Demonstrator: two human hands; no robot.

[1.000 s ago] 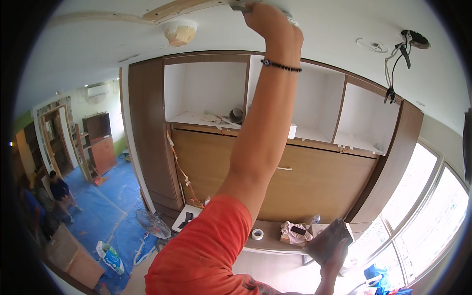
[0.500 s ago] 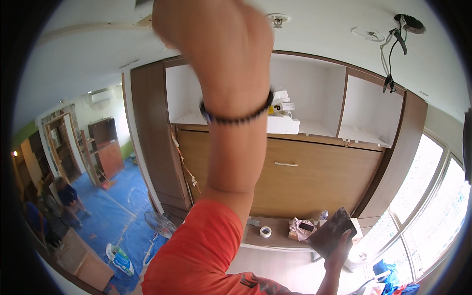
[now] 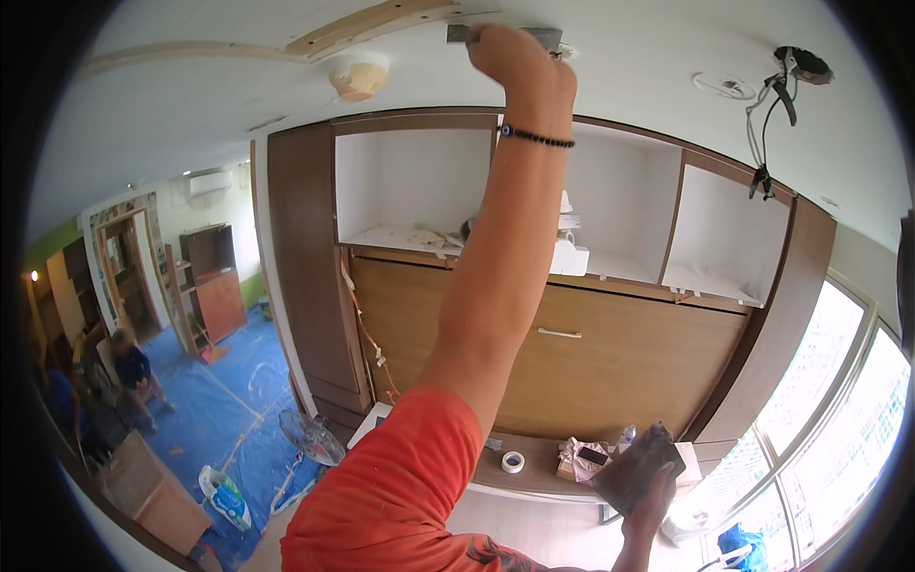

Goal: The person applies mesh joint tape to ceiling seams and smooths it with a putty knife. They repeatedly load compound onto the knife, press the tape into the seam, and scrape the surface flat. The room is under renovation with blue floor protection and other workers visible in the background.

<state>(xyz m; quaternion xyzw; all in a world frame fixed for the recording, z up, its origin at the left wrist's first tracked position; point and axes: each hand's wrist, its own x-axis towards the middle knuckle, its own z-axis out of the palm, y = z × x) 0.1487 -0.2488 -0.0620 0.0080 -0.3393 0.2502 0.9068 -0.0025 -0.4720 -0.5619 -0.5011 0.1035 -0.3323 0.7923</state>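
Left hand (image 3: 519,57), top centre of frame, clamped on flat grey metal scraper blade (image 3: 503,33) pressed against white ceiling (image 3: 629,76). Right hand (image 3: 653,500), lower right, gripping dark flat plaster board (image 3: 637,465) from below. Blade probably stiff, thin and light; best held by handle.

Head view, tilted up ceilingward

A home room under renovation: blue floor sheeting (image 3: 214,381), bare ceiling wires (image 3: 767,114), unfinished wooden cabinets (image 3: 534,286).
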